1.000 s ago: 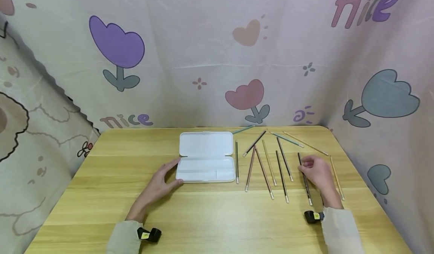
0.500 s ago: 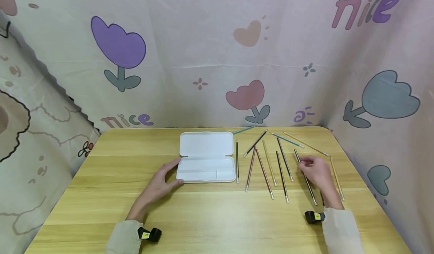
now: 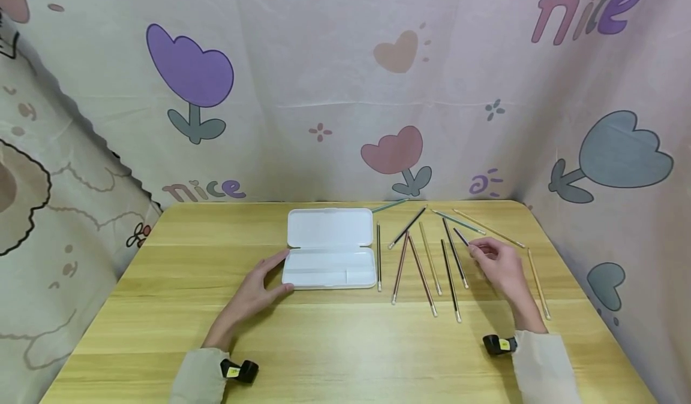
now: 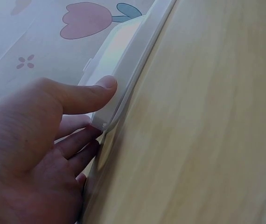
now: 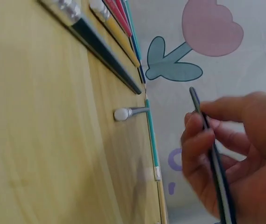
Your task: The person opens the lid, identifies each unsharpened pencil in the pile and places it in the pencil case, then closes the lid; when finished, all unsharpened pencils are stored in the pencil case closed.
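An open white pencil case (image 3: 313, 260) lies on the table with its lid (image 3: 330, 227) folded back. Its tray has dividers and holds no pencils. My left hand (image 3: 254, 290) holds the case by its left end, thumb on the near edge and fingers round the far corner. In the left wrist view the thumb (image 4: 88, 97) presses on the white side wall. My right hand (image 3: 499, 266) pinches a dark pencil (image 5: 219, 177) between thumb and fingers. The pencil is raised off the table and tilted, its tip (image 3: 460, 235) pointing up and to the left; the palm hides its lower part in the head view.
Several pencils lie scattered between the case and my right hand, among them a black pencil (image 3: 451, 281) and a reddish one (image 3: 423, 276). A yellow pencil (image 3: 538, 284) lies right of that hand. Behind the table (image 3: 345, 344) hangs a printed curtain (image 3: 302, 62).
My right hand has lifted the dark pencil from the table and tilted it, shifting slightly left and away from me. The left hand and the case have stayed put.
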The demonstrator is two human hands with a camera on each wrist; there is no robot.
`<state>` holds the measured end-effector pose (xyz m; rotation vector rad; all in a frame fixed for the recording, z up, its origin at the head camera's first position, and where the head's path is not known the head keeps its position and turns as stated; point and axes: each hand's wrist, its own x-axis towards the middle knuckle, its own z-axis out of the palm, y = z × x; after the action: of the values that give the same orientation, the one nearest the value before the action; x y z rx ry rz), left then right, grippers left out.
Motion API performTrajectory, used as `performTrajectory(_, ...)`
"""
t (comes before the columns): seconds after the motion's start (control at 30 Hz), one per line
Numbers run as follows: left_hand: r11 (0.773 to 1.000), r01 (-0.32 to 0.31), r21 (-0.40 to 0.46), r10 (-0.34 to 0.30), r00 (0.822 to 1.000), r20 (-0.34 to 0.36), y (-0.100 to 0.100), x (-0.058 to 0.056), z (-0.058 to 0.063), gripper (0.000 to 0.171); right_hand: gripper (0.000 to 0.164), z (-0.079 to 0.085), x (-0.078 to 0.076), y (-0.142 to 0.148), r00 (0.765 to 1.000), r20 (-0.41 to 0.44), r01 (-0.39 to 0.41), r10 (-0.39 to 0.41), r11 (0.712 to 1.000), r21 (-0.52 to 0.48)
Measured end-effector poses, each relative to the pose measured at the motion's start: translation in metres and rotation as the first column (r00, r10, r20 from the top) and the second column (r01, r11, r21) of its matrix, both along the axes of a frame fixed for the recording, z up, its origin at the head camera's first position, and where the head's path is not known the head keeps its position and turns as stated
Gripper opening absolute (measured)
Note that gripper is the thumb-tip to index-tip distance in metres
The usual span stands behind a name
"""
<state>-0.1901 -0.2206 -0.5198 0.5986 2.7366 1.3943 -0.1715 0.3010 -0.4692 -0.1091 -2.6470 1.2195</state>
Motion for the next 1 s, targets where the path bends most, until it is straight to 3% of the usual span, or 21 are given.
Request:
performTrajectory(0.3, 1.0, -0.009, -0.004, 0.009, 1.0, -0.019, 0.001, 0.004, 0.001, 0.078, 0.03, 0.004, 0.003, -0.008, 0.989, 0.076, -0.12, 0.124, 0.991, -0.056)
performTrajectory(0.47, 1.0, -0.013, -0.005, 0.013, 1.0, -0.008, 0.001, 0.005, 0.001, 0.077, 0.032, 0.008, 0.004, -0.022, 0.979, 0.067, -0.179, 0.194, 0.967, -0.183)
performTrajectory(0.6, 1.0, -0.013, -0.013, 0.013, 1.0, -0.008, 0.001, 0.004, 0.002, 0.078, 0.025, 0.009, 0.002, -0.034, 0.984, 0.045, -0.162, 0.175, 0.963, -0.216)
performTrajectory(0.77, 1.0, -0.014, -0.015, 0.014, 1.0, -0.008, 0.001, 0.003, 0.002, 0.077, 0.022, 0.007, 0.001, -0.043, 0.985, 0.042, -0.156, 0.165, 0.974, -0.166)
performTrajectory(1.0, 1.0, -0.004, -0.014, 0.004, 0.999, -0.035, 0.002, 0.002, 0.002, 0.076, 0.03, 0.006, 0.002, -0.06, 0.935, 0.032, -0.34, 0.353, 0.919, -0.201)
